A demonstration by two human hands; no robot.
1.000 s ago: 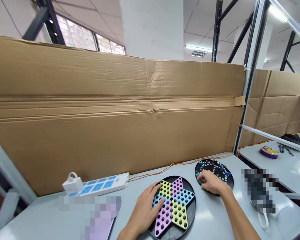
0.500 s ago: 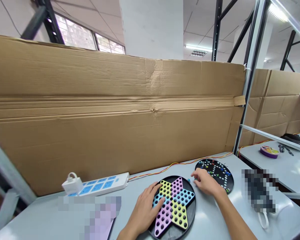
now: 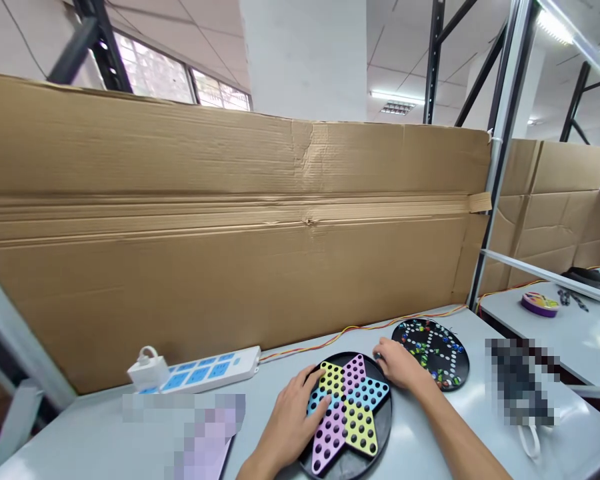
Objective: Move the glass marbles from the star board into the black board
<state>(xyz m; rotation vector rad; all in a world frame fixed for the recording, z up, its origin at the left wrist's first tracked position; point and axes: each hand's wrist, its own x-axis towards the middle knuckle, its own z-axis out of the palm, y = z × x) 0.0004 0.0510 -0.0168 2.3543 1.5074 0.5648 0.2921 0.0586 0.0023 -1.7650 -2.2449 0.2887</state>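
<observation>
A round black board with a star of pink, blue, yellow and purple holed fields (image 3: pixel 347 413) lies on the grey table near me. My left hand (image 3: pixel 290 417) rests flat on its left rim, fingers spread. My right hand (image 3: pixel 397 365) hovers at the board's upper right edge, fingers curled together in a pinch; what they hold is too small to see. To the right sits a second black round board (image 3: pixel 433 343) dotted with several coloured marbles.
A tall cardboard wall (image 3: pixel 230 227) stands behind the table. A white-blue power strip (image 3: pixel 195 372) with a plug lies at the left, a red-yellow cable (image 3: pixel 360 327) runs along the wall. A neighbouring table holds a purple round box (image 3: pixel 539 304).
My right hand has left the marble board and moved left to the star board's upper right edge. The left hand has stayed on the rim.
</observation>
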